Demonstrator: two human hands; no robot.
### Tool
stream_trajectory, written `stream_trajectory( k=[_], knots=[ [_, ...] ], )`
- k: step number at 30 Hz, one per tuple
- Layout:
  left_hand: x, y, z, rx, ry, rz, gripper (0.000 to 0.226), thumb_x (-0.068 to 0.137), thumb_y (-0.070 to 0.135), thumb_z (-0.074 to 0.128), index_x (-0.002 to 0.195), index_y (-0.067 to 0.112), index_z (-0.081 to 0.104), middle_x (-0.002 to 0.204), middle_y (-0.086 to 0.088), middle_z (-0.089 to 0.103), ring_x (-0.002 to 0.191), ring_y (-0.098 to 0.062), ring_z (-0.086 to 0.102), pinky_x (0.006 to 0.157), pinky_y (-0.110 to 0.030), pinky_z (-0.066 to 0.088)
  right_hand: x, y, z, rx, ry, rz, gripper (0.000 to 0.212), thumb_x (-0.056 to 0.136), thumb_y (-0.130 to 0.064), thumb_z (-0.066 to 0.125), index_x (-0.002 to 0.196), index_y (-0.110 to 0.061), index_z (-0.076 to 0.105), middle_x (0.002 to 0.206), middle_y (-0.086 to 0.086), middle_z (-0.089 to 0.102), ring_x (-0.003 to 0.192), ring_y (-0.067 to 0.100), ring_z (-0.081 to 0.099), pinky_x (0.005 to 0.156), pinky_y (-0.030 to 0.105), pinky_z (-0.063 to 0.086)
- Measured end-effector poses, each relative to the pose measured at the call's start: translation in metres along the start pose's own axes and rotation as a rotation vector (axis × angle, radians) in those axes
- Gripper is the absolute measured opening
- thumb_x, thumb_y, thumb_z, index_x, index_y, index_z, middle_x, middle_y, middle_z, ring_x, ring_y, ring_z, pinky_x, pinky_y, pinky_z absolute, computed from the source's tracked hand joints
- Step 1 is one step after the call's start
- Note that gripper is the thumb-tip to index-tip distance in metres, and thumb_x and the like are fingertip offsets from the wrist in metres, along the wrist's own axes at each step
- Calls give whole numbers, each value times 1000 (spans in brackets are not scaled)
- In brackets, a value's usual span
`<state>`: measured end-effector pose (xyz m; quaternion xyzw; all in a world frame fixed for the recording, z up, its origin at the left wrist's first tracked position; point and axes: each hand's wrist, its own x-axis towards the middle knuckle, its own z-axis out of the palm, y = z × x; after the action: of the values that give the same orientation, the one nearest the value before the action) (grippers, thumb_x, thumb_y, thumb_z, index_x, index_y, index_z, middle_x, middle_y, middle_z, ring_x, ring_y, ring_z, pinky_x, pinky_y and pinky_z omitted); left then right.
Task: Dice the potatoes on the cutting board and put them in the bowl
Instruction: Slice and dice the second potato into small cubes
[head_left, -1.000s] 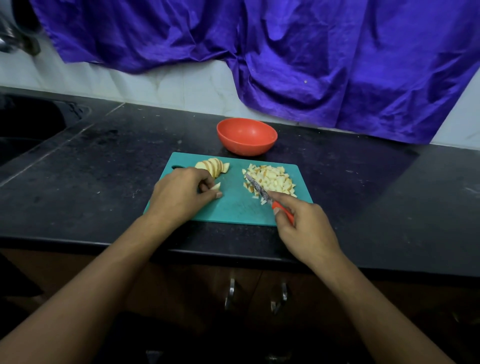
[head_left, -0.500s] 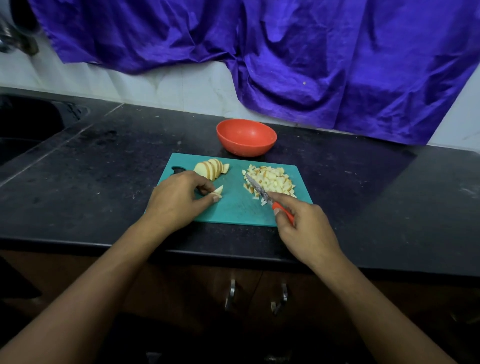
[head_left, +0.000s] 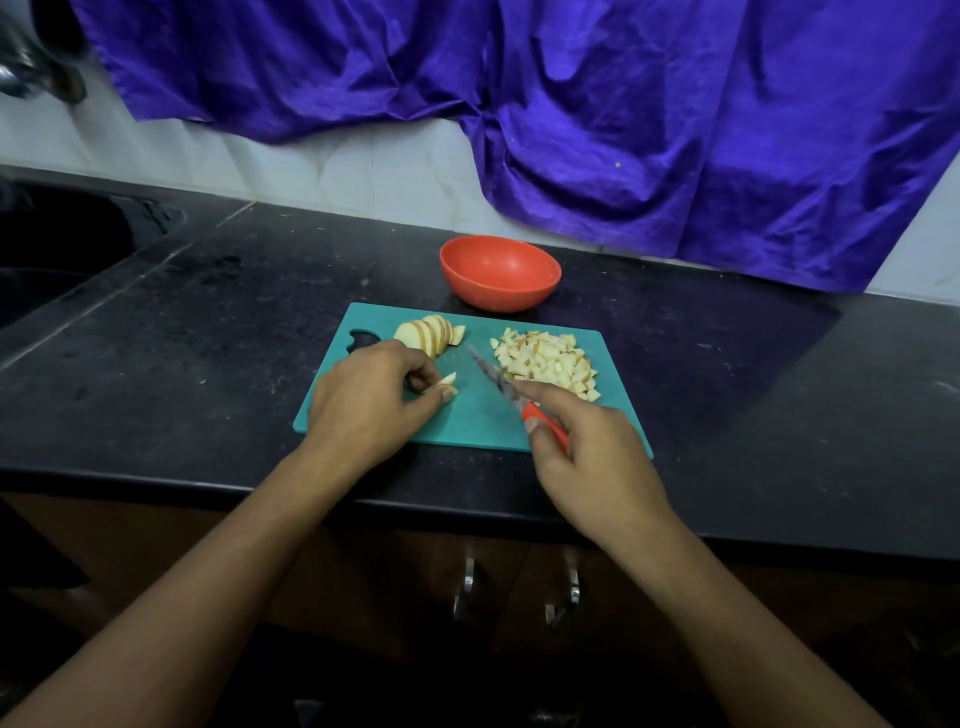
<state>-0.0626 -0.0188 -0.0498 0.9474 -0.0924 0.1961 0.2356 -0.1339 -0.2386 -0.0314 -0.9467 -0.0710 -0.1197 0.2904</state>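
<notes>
My left hand (head_left: 369, 410) pinches one slice (head_left: 444, 384) between thumb and fingertips, low over the near-left part of the cutting board (head_left: 478, 421); whether the slice rests on the board or is held just clear of it, I cannot tell. My right hand (head_left: 597, 467) is clamped on the red handle of the knife (head_left: 493, 379), with the index finger laid forward toward the spine; the blade is blurred and points away from me, between the slice and the diced pile (head_left: 548, 364).

Location of stock: the sliced stack (head_left: 428, 332) lies fanned at the far-left of the board, just beyond my left hand; the diced pile occupies the far-right of the board; the bowl (head_left: 498, 296) stands on the countertop (head_left: 208, 338) just behind the board, and no potato shows inside it.

Handling, as judged: raw potato is stiff and brittle rather than soft; a thin slice is light and its cut faces are likely wet and starchy, hence slippery; pinch it by the edges and hold it flat, fingertips tucked back from the cutting line. A single slice may skate under the blade if pressed unevenly. The dice are small, loose and prone to scatter; move them by gathering against the flat of the blade or by cupped hand, not piece by piece.

Step in hand, as judged: cross-cutting this slice; transfer to the bowl is not yet begun.
</notes>
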Motion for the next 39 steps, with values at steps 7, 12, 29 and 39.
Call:
stream_trajectory(
  k=[7,12,29,39],
  knots=[
    [-6,3,-3,18,40,41,14,88,49,71,95,37,73,91,18,63,80,0,54,56,-19,33,8,-27,17,-150,-65,-96,43,104,-31,49,145,-43,51,114,-10,68,94,6,60,77,29,52],
    [-5,0,-2,-31,42,27,17,88,46,74,98,33,78,90,17,68,72,-1,53,56,-14,31,4,-27,18,-156,-58,-77,43,105,-31,47,147,-40,50,104,-10,67,68,2,45,59,21,33],
    [-4,1,-2,-21,18,-18,12,88,46,74,92,35,75,78,21,65,69,5,56,53,-17,35,6,-36,16,-169,68,-93,46,104,-26,47,149,-36,51,112,-8,70,93,11,63,79,32,54],
    [-5,0,-1,-25,15,-25,14,88,45,74,96,34,77,82,21,69,74,2,60,59,-17,42,5,-28,19,-209,-37,-66,48,104,-27,46,151,-37,47,101,-8,67,79,9,60,69,31,52]
  ],
)
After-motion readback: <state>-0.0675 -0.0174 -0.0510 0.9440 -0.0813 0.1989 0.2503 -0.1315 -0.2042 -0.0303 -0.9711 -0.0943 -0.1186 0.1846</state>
